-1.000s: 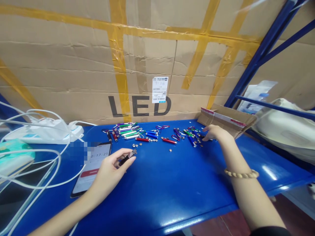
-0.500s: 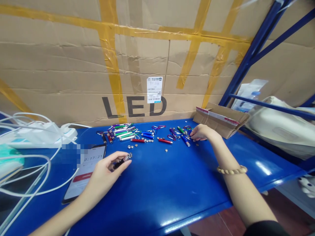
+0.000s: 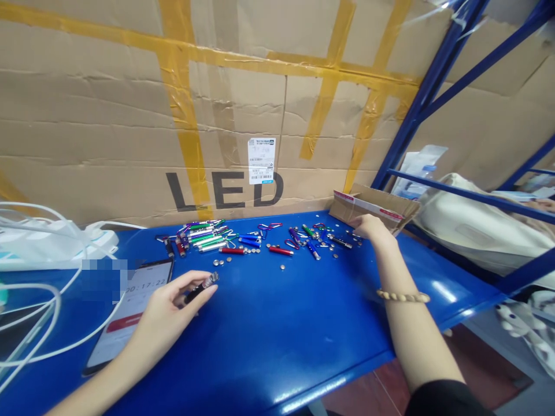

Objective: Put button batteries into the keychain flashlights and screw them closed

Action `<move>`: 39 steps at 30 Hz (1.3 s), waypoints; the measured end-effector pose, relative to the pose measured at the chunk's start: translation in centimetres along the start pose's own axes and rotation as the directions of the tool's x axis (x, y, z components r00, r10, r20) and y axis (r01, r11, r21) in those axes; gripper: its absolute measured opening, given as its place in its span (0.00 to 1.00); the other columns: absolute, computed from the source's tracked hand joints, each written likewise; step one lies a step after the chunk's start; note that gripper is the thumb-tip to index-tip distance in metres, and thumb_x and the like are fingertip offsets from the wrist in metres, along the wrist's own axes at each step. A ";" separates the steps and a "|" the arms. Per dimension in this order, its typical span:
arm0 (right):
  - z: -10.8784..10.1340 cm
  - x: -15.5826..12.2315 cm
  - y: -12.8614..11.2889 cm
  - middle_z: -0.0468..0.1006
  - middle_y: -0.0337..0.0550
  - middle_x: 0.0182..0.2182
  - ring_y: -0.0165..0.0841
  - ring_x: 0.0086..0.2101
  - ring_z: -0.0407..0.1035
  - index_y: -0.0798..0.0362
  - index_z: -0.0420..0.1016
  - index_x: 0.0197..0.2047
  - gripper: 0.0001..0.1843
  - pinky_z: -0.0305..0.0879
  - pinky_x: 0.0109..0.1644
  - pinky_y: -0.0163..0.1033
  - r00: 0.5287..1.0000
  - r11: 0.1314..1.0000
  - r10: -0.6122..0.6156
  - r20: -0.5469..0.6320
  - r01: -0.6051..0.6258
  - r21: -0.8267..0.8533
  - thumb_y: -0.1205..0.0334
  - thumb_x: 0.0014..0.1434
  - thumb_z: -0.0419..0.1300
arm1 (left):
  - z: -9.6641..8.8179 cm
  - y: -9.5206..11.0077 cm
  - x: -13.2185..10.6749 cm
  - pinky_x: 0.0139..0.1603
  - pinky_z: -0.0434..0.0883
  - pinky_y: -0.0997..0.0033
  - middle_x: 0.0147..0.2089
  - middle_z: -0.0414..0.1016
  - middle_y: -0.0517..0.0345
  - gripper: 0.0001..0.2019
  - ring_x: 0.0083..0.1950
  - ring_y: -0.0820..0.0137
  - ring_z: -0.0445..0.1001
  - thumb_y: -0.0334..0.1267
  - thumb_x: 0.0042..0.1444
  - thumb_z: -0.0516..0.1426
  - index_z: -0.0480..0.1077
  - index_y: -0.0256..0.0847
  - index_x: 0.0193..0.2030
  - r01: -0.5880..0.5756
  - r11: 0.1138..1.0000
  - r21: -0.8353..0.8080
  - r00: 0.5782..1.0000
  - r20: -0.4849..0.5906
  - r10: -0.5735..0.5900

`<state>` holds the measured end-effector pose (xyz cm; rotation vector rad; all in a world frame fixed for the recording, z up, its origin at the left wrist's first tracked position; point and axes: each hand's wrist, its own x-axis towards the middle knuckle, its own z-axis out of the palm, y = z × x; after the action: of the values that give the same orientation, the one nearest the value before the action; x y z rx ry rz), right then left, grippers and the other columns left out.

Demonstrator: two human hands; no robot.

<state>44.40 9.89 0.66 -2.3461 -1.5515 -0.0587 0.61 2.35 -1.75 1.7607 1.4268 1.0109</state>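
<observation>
My left hand [image 3: 182, 294] is closed around a small black flashlight [image 3: 200, 288], its silvery end pointing up and away to the right. My right hand [image 3: 376, 231] hangs over the far right of the blue table, in front of an open cardboard box. Its fingers curl downward and their tips are hard to make out. Just left of it lie another black flashlight [image 3: 340, 242] and a blue flashlight [image 3: 313, 249]. Small silver button cells [image 3: 282, 267] are scattered among the pieces. A red flashlight [image 3: 281, 251] lies near the middle.
A pile of coloured flashlights [image 3: 212, 238] with carabiner clips lies at the back left. The cardboard box [image 3: 368, 205] stands back right, beside a blue rack post [image 3: 405, 133]. Left are a phone [image 3: 130, 312], white cables [image 3: 58, 312] and a power strip [image 3: 99, 242]. A large carton [image 3: 130, 144] walls the back.
My right hand has moved right, toward the cardboard box, uncovering a black flashlight on the table. My left hand still holds its flashlight. The view has shifted slightly right.
</observation>
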 end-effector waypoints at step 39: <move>1.9 -1.1 -5.1 0.79 0.47 0.38 0.38 0.39 0.72 0.55 0.76 0.37 0.16 0.66 0.44 0.38 0.905 0.914 -0.387 0.173 0.353 0.198 0.59 0.61 0.49 | 0.0 0.1 0.1 0.21 0.71 0.74 0.33 0.75 0.54 0.19 0.27 0.68 0.72 0.50 0.44 0.60 0.73 0.38 0.38 0.050 0.996 -0.073 0.999 0.015 -0.049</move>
<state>39.08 11.33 -0.07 -1.9537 -2.0079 0.2265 0.69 2.40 -1.70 1.6689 1.4005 1.0110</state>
